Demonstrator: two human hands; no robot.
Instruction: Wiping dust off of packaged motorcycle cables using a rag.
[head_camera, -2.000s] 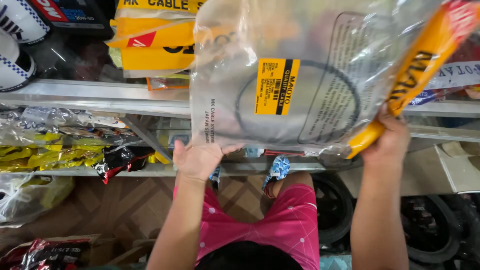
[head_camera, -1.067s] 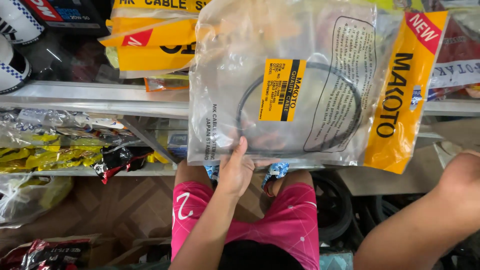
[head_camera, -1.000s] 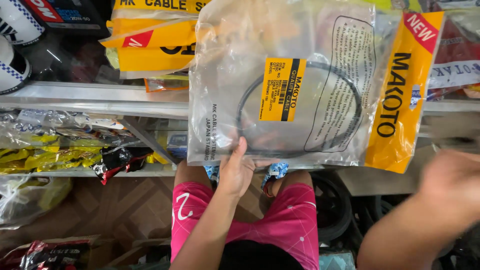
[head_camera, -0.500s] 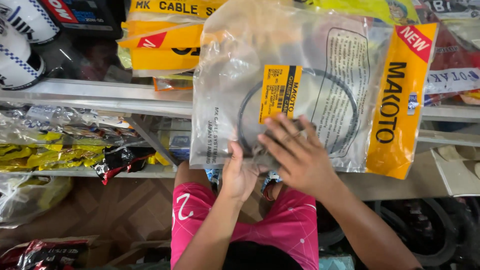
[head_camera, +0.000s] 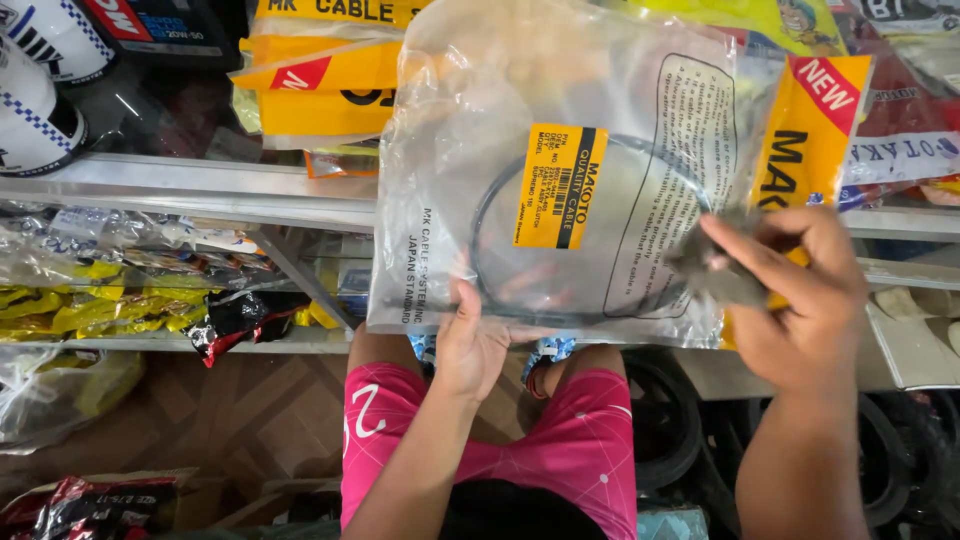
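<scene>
Grey metal shelves (head_camera: 190, 190) fill the background, stocked with yellow-labelled cable packets (head_camera: 320, 75) above and crinkled yellow and clear bags (head_camera: 110, 290) below; a wooden floor (head_camera: 250, 420) and the person's pink shorts (head_camera: 560, 450) show beneath.

The clear plastic packet with a yellow side band and a coiled black cable inside (head_camera: 560, 180) is held up in front of the shelves, roughly level with the upper shelf board; a yellow sticker label (head_camera: 560, 187) sits on its front. The left hand (head_camera: 478, 340) grips the packet's bottom edge from below, fingers curled and thumb pressed on the plastic; the right hand (head_camera: 800, 290) is at the packet's right side, low on the yellow band, its thumb and fingers pinching the plastic into a dark fold.

Judging by how things lie, the packet is off the shelf and held by both hands; it appears still sealed, the cable wholly inside; whether the pinch is opening it cannot be told.
</scene>
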